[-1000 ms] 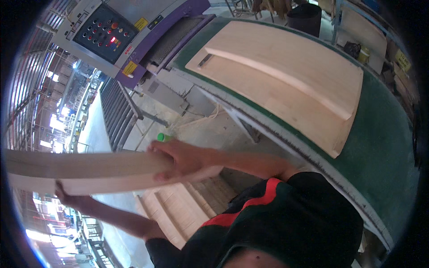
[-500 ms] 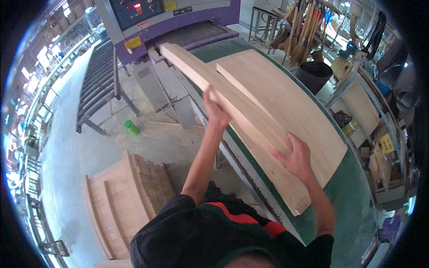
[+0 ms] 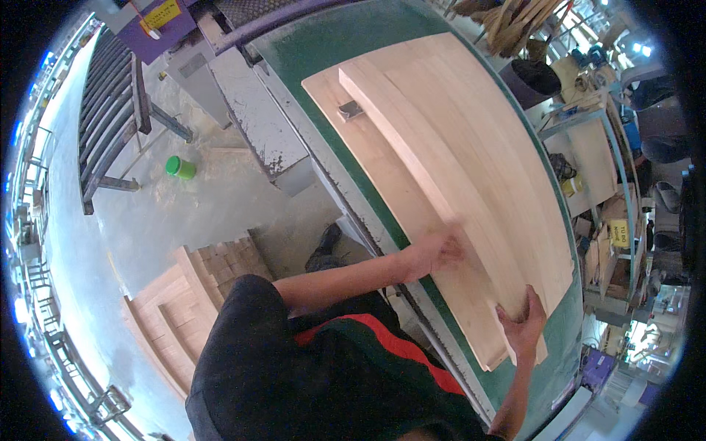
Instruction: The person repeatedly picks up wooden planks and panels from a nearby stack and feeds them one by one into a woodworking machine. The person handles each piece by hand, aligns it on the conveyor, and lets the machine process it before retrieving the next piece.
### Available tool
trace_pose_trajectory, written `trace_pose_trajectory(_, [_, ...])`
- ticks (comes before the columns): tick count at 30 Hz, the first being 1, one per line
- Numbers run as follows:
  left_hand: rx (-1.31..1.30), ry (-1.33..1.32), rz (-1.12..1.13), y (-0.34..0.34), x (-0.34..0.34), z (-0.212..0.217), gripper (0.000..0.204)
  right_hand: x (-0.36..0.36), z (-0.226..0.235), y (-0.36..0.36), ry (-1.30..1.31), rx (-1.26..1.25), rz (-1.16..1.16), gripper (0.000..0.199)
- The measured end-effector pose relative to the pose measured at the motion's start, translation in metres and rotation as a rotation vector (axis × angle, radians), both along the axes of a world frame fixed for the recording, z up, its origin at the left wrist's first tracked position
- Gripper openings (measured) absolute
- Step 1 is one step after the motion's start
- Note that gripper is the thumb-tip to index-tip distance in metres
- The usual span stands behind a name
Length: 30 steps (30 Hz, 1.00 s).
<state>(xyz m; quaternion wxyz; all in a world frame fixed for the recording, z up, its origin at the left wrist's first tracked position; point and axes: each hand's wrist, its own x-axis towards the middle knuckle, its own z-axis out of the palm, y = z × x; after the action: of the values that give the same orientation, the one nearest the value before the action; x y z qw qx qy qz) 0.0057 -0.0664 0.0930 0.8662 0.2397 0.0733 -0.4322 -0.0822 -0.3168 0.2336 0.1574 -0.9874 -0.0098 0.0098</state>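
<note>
A long narrow wooden plank point(image 3: 419, 158) lies lengthwise on top of wide pale wooden panels point(image 3: 500, 140), which rest on a green-topped table point(image 3: 301, 59). At the plank's near end, my right hand point(image 3: 523, 323) grips it, thumb on one side and fingers on the other. My left hand point(image 3: 437, 251) is beside the middle of the plank, over the left panel strip. Motion smears its fingers, and whether it touches the wood is unclear. Close to the plank's far end, a small dark-and-light piece point(image 3: 351, 110) sits on the panel; its kind is unclear.
A stack of wooden panels point(image 3: 193, 283) stands on the floor at left. Beyond it are a green container point(image 3: 180, 167) and a roller stand point(image 3: 118, 103). A purple machine point(image 3: 158, 29) adjoins the table's far end. A dark bin point(image 3: 531, 81) and a rack point(image 3: 621, 198) line the right.
The plank, raised at its far end before, now lies along the panels. My left hand has let go and moved nearer to me; my right is at the near end. The view has shifted.
</note>
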Motion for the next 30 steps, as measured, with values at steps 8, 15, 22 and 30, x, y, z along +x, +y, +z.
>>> trace_pose_trajectory(8, [1.195,-1.011,0.652,0.187,0.127,0.043,0.043,0.005,-0.051,-0.001,-0.149,-0.222,-0.018,0.07])
trace_pose_trajectory(15, [1.143,-1.216,0.389,0.269,0.246,-0.003,0.101,-0.016,-0.095,0.02,-0.507,-0.401,-0.23,0.073])
trace_pose_trajectory(22, [1.174,-1.217,0.334,0.25,0.255,-0.005,0.099,-0.088,-0.16,0.011,-0.626,0.344,-1.283,0.077])
trace_pose_trajectory(30, [1.268,-1.12,0.337,0.227,0.232,-0.004,0.102,-0.096,-0.161,-0.043,-0.411,0.041,-1.163,0.038])
